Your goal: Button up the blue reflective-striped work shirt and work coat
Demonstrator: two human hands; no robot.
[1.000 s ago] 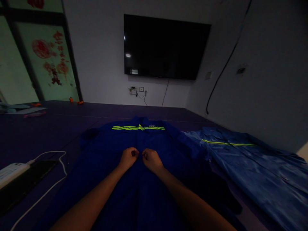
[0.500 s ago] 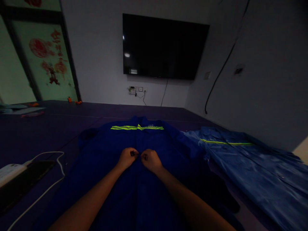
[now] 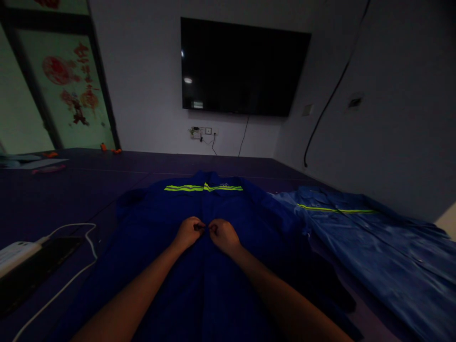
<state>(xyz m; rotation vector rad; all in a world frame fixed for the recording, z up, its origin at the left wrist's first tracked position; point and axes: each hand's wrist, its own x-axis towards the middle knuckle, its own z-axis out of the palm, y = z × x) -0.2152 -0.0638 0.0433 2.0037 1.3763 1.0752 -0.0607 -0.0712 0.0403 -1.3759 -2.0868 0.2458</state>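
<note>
A dark blue work jacket [image 3: 242, 213] with a yellow-green reflective stripe across its chest lies spread in front of me, collar away from me. At its centre front, on the placket below the stripe, my left hand [image 3: 188, 232] pinches the fabric with thumb and forefinger. Just to the right, my right hand [image 3: 224, 235] is closed in a matching pinch on the same front edge. The two sets of fingertips almost meet. Any button or fastener between them is too dark and small to make out.
A lighter blue jacket [image 3: 363, 242] with a yellow stripe lies to the right. On the left are a white power strip [image 3: 17, 254], a dark flat object [image 3: 42, 266] and a white cable [image 3: 59, 292]. A television [image 3: 242, 69] hangs on the far wall.
Both hands stay at the same spot on the jacket's front, with only slight finger movement. The view has shifted very slightly.
</note>
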